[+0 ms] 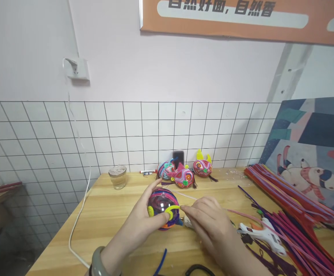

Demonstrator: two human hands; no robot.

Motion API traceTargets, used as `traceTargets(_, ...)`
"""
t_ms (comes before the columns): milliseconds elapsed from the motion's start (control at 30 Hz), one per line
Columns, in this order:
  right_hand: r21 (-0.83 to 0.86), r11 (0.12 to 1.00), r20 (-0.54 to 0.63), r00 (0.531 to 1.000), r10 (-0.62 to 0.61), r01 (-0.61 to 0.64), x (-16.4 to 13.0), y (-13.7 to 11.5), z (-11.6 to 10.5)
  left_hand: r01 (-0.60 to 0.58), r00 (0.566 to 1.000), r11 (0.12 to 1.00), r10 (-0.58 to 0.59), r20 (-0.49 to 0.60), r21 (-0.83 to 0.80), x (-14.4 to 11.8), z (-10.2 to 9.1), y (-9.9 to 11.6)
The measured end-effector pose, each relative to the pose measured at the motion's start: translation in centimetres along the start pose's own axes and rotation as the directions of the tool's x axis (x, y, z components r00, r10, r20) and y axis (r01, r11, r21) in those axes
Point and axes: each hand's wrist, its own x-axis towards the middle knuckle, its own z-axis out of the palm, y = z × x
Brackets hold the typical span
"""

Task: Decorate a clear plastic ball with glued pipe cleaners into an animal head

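Head camera view, looking down at a light wooden worktop (112, 214) pushed against a white tiled wall.

Lower middle of the frame: the person's left hand (143, 226) is cupped round a ball wrapped in pipe cleaners (163, 207), mostly purple and pink with a yellow loop on the front. Its grip is closed on the ball, thumb over the top left, fingers underneath, and the ball sits just off or on the worktop, can't tell which. There's a pale green bangle (97, 262) on that wrist at the bottom edge.

The right hand (209, 224) is just right of the ball, fingertips pinched on the end of the yellow pipe cleaner (173, 210) that curls across the ball's front. So that grip is closed too, on the yellow strand.

Further back, centre of the frame against the tiles, three finished colourful balls (184, 174) sit in a row, one with yellow ears. A small glass jar (117, 177) stands to their left. A white cable (79, 214) runs from a wall socket in the upper left down across the worktop.

Right side: a big heap of pipe cleaners (287, 199), red, pink and purple, and a white glue gun (266, 234) lying in front of it. A painting with a polar bear (310, 153) leans at the far right.
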Motion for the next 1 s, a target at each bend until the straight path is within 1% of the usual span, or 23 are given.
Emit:
traceTargets(167, 0.018, 0.997, -0.060, 0.995, 0.079, -0.078, -0.5, -0.9, 1.1, -0.003, 0.999, 0.998, 0.000, -0.048, -0.067, 0.1, 0.2, -0.2)
traceTargets(233, 0.040, 0.995, -0.081, 0.992, 0.093, -0.090, -0.8, -1.1, 1.5, -0.005, 0.998, 0.996, 0.000, -0.063, -0.084, 0.2, 0.3, -0.3)
traceTargets(333, 0.054, 0.993, -0.087, 0.991, 0.105, -0.101, -1.2, -1.2, 2.1, 0.010, 0.998, 0.993, -0.017, -0.057, -0.119, 0.2, 0.4, -0.4)
traceTargets(433, 0.079, 0.988, -0.083, 0.987, 0.135, -0.129, -1.3, -1.4, 2.4, 0.024, 0.996, 0.989, -0.036, -0.081, -0.147, 0.3, 0.6, -0.4)
traceTargets(533, 0.104, 0.985, -0.075, 0.986, 0.149, -0.141, -1.2, -1.7, 2.6, 0.032, 0.993, 0.989, -0.048, -0.105, -0.147, 0.4, 0.7, -0.2)
traceTargets(733, 0.112, 0.984, -0.130, 0.980, 0.152, -0.138, -0.8, -2.2, 2.8, 0.046, 0.989, 0.987, -0.067, -0.134, -0.154, 0.5, 0.9, -0.1)
traceTargets(1000, 0.145, 0.973, -0.141, 0.970, 0.200, -0.179, -1.2, -2.0, 3.6, 0.044, 0.985, 0.984, -0.071, -0.156, -0.172, 0.7, 1.1, -0.4)
